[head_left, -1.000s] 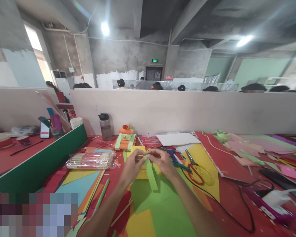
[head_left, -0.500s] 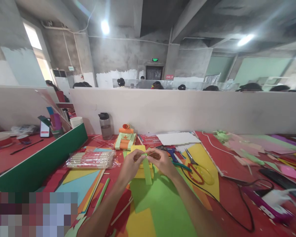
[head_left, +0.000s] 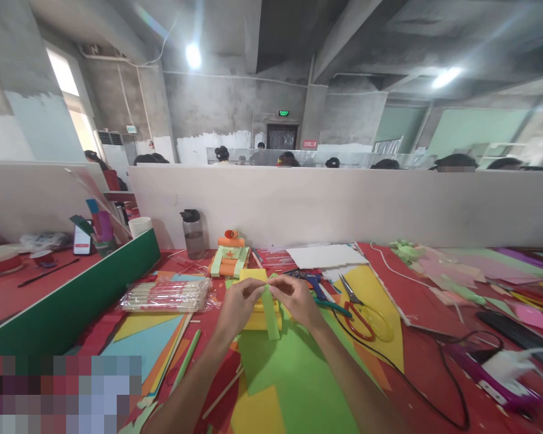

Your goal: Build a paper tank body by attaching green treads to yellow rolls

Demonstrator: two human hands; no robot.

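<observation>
A light green paper strip (head_left: 271, 314) hangs from between my hands, its upper end pinched by both. My left hand (head_left: 241, 304) is closed on that end with thumb and fingertips. From the other side my right hand (head_left: 295, 300) pinches it too, the fingertips of both hands almost touching. Behind the strip lies a yellow paper piece with rolled parts (head_left: 251, 321), partly covered by my hands. Beneath, a green paper sheet (head_left: 298, 367) is spread over the table. An orange and pale green paper model (head_left: 230, 256) stands farther back.
Scissors (head_left: 362, 310) with red and yellow handles lie right of my hands, near blue-handled pliers (head_left: 314, 283). A bag of wrapped sticks (head_left: 167, 294) lies left. A bottle (head_left: 193, 234) stands by the white partition (head_left: 321, 202). A black cable (head_left: 402, 377) and purple power strip (head_left: 493, 377) are at right.
My fingertips have drawn closer together at the strip's upper end, and my right hand's fingers are more bunched. The strip hangs in nearly the same place.
</observation>
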